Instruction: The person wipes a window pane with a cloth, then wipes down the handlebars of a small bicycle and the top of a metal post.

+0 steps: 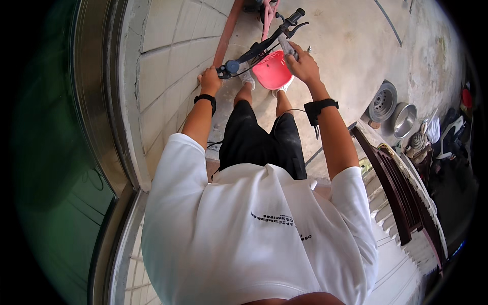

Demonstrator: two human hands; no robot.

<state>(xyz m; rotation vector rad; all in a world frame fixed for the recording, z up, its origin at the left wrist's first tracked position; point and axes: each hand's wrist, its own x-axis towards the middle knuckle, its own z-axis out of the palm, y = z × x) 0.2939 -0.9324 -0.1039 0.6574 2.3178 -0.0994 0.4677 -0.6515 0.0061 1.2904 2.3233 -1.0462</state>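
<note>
A pink bicycle [270,15] stands in front of me with its black handlebar [263,46] running diagonally across the view. My left hand [210,81] is closed around the near left end of the bar, beside a round blue-grey bell [231,66]. In my right hand [305,65] is a grey cloth [288,47], close to the bar on its right side, just below the brake lever [299,28]; whether the cloth touches the bar is unclear. A pink plastic basket [272,72] hangs below the handlebar, above my shoes.
A tiled wall [164,76] with a reddish-brown strip [227,34] runs close on the left. On the right are a metal basin [405,120], a grey drum-like part [382,101], a dark wooden rack [385,183] and assorted clutter along the wall.
</note>
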